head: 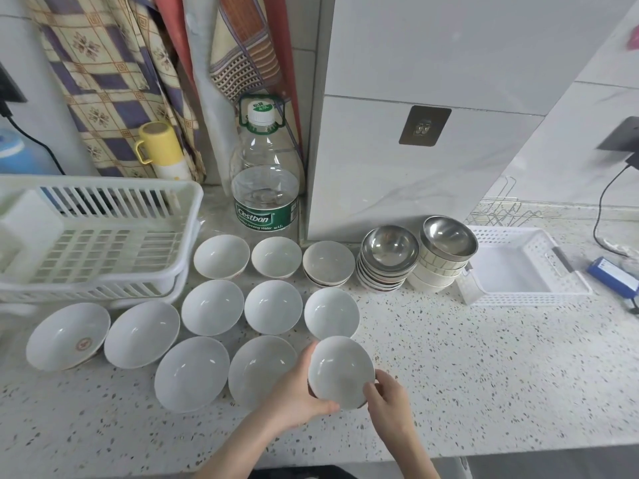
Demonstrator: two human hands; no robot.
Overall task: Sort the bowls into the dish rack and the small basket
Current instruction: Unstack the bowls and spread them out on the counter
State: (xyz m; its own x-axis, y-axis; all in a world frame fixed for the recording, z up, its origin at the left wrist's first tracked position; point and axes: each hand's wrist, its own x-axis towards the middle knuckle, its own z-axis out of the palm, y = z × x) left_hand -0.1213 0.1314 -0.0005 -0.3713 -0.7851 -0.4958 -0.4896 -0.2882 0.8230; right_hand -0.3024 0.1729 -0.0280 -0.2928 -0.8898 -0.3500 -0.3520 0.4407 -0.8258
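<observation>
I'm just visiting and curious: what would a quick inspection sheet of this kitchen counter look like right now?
Surface: speckled stone counter, level.
Job's things: white slatted plastic dish rack at left; small white perforated basket at right; white ceramic bowls spread singly between them; stacked steel bowls near the basket.
Clutter: clear green-labelled water bottle; yellow lidded flask; blue box.
Grips: left hand and right hand both hold one small white bowl at its rim.
Cables: black cable at right, another black wire at left.
Surroundings: patterned cloths hanging; white tiled wall.
</observation>
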